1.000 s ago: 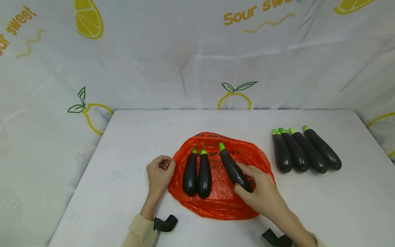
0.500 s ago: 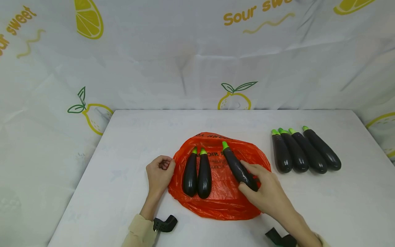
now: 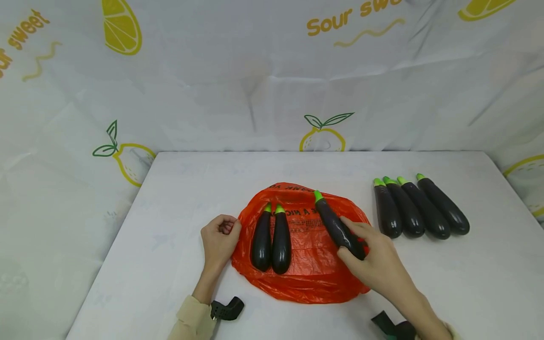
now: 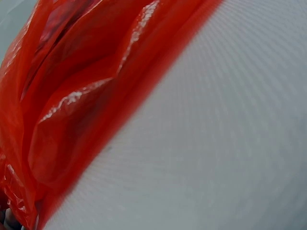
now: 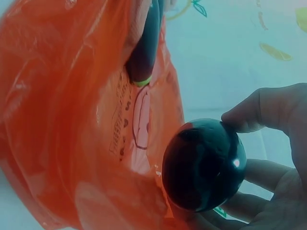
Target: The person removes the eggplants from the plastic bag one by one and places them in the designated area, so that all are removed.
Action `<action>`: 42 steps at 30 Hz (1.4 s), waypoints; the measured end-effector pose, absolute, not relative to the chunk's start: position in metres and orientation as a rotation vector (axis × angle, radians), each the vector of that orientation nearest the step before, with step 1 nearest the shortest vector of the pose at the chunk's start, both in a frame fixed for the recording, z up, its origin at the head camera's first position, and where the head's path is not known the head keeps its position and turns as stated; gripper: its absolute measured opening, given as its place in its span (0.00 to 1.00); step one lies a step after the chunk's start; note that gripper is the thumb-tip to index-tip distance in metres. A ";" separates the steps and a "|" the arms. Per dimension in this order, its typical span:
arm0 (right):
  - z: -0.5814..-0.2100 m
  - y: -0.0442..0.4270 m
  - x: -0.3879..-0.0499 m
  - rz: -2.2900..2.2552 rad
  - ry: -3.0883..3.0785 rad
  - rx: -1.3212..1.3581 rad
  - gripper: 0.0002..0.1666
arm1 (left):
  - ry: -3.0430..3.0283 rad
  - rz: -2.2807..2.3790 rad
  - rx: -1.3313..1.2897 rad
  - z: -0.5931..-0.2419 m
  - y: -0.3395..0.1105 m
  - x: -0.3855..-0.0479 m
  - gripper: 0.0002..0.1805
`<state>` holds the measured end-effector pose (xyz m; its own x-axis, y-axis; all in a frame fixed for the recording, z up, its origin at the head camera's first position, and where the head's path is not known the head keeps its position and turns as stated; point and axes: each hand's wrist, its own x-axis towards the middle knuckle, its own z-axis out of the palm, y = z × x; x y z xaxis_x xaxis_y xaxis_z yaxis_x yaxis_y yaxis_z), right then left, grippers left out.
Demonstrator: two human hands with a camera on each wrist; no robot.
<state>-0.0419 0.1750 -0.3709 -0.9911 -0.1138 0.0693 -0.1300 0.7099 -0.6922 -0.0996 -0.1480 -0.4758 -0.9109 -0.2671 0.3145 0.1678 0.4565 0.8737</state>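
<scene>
A red plastic bag [image 3: 306, 283] lies on the table, with two dark eggplants [image 3: 261, 241] side by side on its left part. The left hand [image 3: 220, 241] pinches the bag's left edge with curled fingers. Over the bag's right part, the right hand [image 3: 378, 257] grips a third eggplant [image 3: 335, 226] by its thick end, green stem pointing away. In the right wrist view this eggplant's round end [image 5: 204, 165] sits between thumb and fingers of the right hand [image 5: 273, 163]. The left wrist view shows bag folds [image 4: 86, 91]; the left hand is barely visible there.
Several more eggplants [image 3: 425, 208] lie in a row on the table's right side. The white table [image 3: 161, 236] ends at a hanging cloth [image 3: 204, 94] with lemon prints. A black device [image 3: 228, 309] is on the left wrist, another [image 3: 395, 326] on the right.
The right hand has moved to the right and slightly away from the body with the gripped eggplant. The bag's right edge has drawn inward. The left hand has stayed in place.
</scene>
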 end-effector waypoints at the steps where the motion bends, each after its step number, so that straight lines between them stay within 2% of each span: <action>1: -0.371 0.176 -0.042 1.169 -2.881 0.205 0.34 | -2.303 -1.448 0.083 -0.475 -0.148 -0.100 0.02; 42: -0.371 0.216 -0.051 1.004 -2.754 0.128 0.34 | -2.291 -1.461 0.072 -0.477 -0.148 -0.100 0.02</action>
<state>-0.0510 0.2163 -0.3712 -0.9747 -0.0101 0.2232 -0.1514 0.7645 -0.6266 -0.1000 -0.1481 -0.4770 -0.9102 -0.2637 0.3193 0.1783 0.4464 0.8769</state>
